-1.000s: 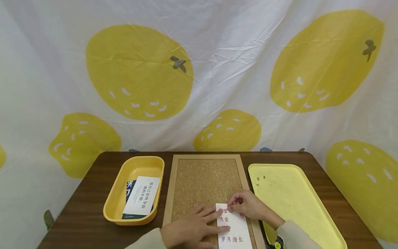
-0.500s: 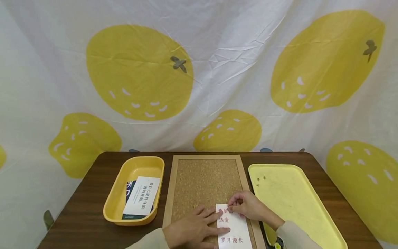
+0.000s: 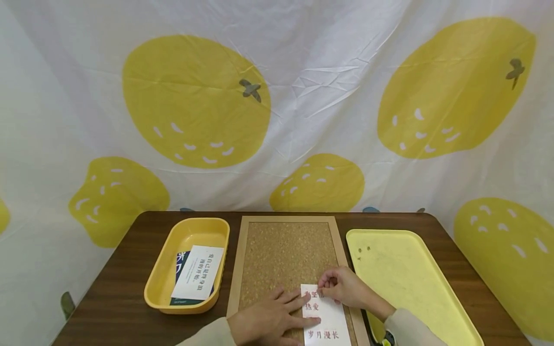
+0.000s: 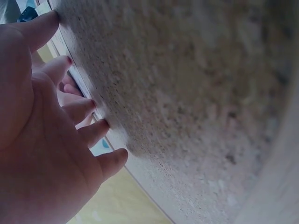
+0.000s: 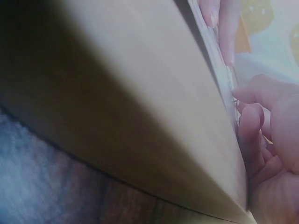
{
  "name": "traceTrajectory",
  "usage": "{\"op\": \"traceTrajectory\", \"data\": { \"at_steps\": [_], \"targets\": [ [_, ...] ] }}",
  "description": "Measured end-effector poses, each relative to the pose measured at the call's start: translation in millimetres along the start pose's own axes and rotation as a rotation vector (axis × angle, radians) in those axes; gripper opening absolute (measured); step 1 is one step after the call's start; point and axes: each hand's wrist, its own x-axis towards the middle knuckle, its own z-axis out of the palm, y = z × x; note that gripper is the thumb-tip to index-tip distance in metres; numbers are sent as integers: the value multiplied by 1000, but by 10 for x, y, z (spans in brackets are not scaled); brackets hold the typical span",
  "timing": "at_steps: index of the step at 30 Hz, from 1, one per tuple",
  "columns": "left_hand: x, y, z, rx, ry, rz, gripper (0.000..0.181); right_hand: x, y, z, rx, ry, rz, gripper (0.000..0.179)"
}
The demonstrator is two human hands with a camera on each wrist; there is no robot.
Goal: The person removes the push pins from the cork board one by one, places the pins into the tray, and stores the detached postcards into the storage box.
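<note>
A white card point(image 3: 326, 317) with red printed characters lies upright on the lower right of the framed cork board point(image 3: 285, 254). My left hand point(image 3: 270, 317) rests with spread, straight fingers across the card and the cork; the left wrist view shows those fingertips point(image 4: 112, 161) down on the board. At the card's top edge my right hand point(image 3: 346, 287) pinches a small pushpin between thumb and curled forefinger. Only the thin point of the pushpin point(image 5: 235, 101) shows in the right wrist view, against the card; the fingers hide its head.
Left of the board stands an orange-yellow basket point(image 3: 153, 278) holding a white card point(image 3: 199, 271) over a dark green one point(image 3: 179, 301). On the right, a pale yellow tray point(image 3: 411, 278) carries several tiny pins point(image 3: 360, 250) near its far left corner. A lemon-print curtain point(image 3: 285, 120) hangs behind the table.
Both hands and the card hold nearly the same place. The whole head view has shifted down very slightly.
</note>
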Motion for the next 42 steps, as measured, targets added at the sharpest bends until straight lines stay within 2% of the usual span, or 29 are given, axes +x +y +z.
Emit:
{"op": "traceTrajectory", "data": {
  "at_steps": [7,15,25,34,42],
  "targets": [
    [2,10,-2,7,-8,-9,55,9,1,-2,-24,3,0,3],
    [8,7,-27,-44,-43,-9,55,13,7,3,-40,6,-1,4],
    [5,7,-24,-47,-26,-7,54,15,17,1,-37,3,-10,8],
    [14,-1,-19,-50,-40,-12,54,20,13,-3,-39,3,-25,8],
    [22,-13,-11,-45,-50,-14,55,6,26,-8,50,24,-32,9]
  ]
}}
